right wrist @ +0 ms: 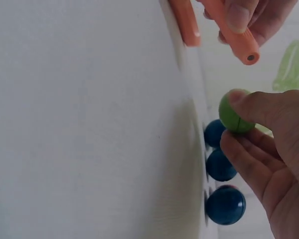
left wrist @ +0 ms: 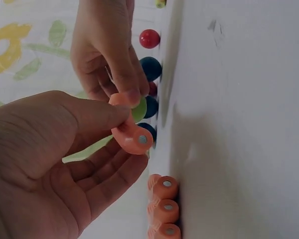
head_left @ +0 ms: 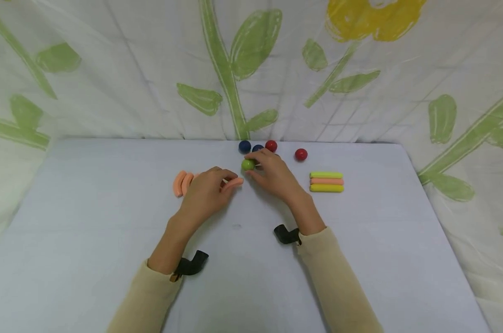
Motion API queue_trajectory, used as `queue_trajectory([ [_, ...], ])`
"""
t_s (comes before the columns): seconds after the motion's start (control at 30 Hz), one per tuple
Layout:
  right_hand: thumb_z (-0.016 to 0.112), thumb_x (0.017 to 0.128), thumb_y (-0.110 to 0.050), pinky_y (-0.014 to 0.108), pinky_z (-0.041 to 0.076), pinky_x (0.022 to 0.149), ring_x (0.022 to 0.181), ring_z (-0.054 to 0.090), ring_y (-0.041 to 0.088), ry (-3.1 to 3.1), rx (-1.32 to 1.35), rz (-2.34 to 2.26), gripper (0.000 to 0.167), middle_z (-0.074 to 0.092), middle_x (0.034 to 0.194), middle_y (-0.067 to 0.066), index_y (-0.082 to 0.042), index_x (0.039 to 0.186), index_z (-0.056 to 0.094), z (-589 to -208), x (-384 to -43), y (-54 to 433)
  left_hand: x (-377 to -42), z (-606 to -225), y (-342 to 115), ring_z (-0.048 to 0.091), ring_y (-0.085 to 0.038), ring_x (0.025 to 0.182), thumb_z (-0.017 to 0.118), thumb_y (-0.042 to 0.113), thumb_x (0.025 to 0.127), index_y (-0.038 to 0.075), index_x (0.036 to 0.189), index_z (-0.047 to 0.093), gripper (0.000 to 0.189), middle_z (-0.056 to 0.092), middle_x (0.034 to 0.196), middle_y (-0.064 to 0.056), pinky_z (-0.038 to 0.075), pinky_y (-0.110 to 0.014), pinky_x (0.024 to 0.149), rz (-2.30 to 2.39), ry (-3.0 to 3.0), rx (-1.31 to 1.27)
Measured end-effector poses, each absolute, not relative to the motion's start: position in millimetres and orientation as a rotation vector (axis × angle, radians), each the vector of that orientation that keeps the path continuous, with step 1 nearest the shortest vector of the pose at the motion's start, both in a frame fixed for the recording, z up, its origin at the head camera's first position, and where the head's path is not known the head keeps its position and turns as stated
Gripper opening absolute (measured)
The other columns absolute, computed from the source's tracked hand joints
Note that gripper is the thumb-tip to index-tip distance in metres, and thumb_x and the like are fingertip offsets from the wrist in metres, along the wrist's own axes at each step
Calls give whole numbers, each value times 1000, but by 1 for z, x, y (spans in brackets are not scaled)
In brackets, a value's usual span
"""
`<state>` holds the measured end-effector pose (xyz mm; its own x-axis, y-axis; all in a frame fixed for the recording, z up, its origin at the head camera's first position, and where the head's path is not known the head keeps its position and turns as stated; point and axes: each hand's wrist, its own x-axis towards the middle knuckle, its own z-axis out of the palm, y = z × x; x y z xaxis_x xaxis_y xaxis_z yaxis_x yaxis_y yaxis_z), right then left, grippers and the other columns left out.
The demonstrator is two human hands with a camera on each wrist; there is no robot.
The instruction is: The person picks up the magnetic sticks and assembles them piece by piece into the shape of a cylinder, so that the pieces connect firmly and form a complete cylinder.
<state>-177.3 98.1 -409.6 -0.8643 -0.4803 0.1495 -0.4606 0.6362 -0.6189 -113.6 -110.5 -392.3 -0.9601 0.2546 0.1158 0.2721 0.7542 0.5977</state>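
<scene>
My left hand (head_left: 207, 189) pinches a curved orange stick (head_left: 234, 182) between thumb and fingers, raised off the table. A small silvery disc shows in its end in the left wrist view. To the right, my right hand (head_left: 278, 175) holds a green ball (head_left: 247, 164) between thumb and fingertips. In the right wrist view the ball (right wrist: 234, 110) sits just below the end of the orange stick (right wrist: 241, 45), with a gap between them. More curved orange sticks (head_left: 178, 183) lie side by side on the table, partly behind my left hand.
Dark blue balls (head_left: 245, 146) and a red ball (head_left: 270, 145) stand at the table's back edge, beyond my right hand. Another red ball (head_left: 301, 154) is farther right. Straight yellow and orange sticks (head_left: 326, 181) lie stacked at the right. A flower-patterned cloth (head_left: 151, 69) hangs behind.
</scene>
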Motion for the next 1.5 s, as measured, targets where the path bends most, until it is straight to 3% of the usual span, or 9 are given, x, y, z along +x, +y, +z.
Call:
queue_trajectory([
  [0.3,76,97,-8,37,59,103,117,73,27,2672,-751,-1283,36,71,126,13,-3,132,67,-419,-168,105,-104,-399,-105,75,-15,89,71,38,102,18,116,78,26,78,102,0,59,-36,83,-1428,-2928,-292],
  [0.67,78,98,-18,40,59,103,114,73,23,2529,-547,-1405,35,74,125,8,-10,131,70,-428,-146,122,-95,-410,-105,76,-20,104,75,33,98,9,131,71,41,77,115,-9,58,-42,96,-1835,-2943,-78],
  [0.8,78,98,-19,40,59,103,114,74,23,2465,-522,-1431,38,74,128,9,-10,134,70,-431,-141,125,-91,-411,-103,75,-19,102,74,37,99,10,129,73,40,77,114,-6,57,-41,94,-1838,-2980,-59],
  [0.93,77,98,-18,40,60,102,114,73,24,2456,-551,-1428,39,73,132,10,-9,135,70,-432,-143,124,-90,-411,-105,74,-18,101,70,43,102,12,128,72,40,79,102,-5,56,-38,91,-1825,-2999,-42],
  [1.13,76,99,-15,41,59,102,115,71,24,2470,-581,-1379,37,73,132,10,-8,135,71,-429,-144,120,-90,-412,-105,73,-17,96,69,40,101,9,125,71,39,80,92,-3,54,-34,88,-1839,-2982,-61],
  [1.5,76,99,-14,44,58,106,119,70,24,2403,-592,-1387,34,72,130,9,-9,131,69,-426,-143,118,-88,-415,-105,75,-16,79,72,38,99,8,119,73,36,79,103,-8,56,-29,77,-1868,-2972,20],
])
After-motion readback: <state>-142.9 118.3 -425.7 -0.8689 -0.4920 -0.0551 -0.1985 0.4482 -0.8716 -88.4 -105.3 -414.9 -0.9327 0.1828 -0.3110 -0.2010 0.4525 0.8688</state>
